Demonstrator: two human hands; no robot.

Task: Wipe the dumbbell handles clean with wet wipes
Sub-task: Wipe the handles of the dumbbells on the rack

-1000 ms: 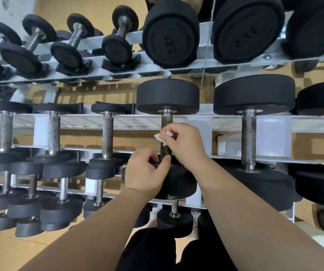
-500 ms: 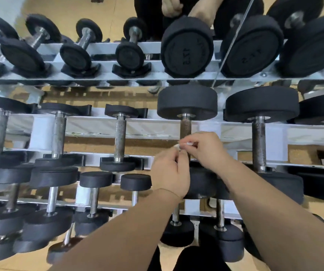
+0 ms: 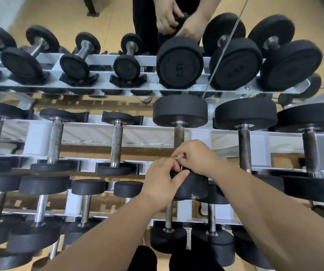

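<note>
- Sliding the left hand up beside the other since a second ago, curling its fingers over the near dumbbell head.
- Pinching the wet wipe tight in the right hand, low on the dumbbell handle.
- Guessing early days: neighbouring handles looking grubby, probably waiting.

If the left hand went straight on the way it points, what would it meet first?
Probably the right hand, pinching the wet wipe at the dumbbell handle just ahead of the left hand; depth is unclear, so maybe the handle itself.
</note>
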